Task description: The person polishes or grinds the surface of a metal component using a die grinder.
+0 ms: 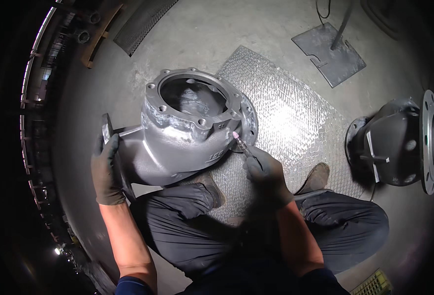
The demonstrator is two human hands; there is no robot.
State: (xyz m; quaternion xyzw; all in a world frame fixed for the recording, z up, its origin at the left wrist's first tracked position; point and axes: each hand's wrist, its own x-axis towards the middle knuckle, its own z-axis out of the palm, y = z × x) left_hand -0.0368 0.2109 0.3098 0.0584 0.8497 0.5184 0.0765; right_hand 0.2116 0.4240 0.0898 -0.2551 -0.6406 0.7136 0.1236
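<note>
A large grey cast-metal valve body (172,142) stands in front of me, its round bolt-holed opening facing up. My left hand (107,169), in a dark glove, is closed round the flange at the casting's left end. In my gloved right hand (266,172) is a slim die grinder (243,146) with a small pink grinding stone (235,134) at its tip. The stone is at the casting's right side, just below the top rim and near the right flange (249,123); whether it touches the metal I cannot tell. Paler, scuffed metal shows around the rim.
Under and beyond the casting lies a patterned metal plate (295,98). A second flanged casting (394,142) rests at the right. Further back are a flat base plate with a post (325,59), a dark mesh mat (140,27) and a wooden pallet (99,39). My boots (315,178) flank the work.
</note>
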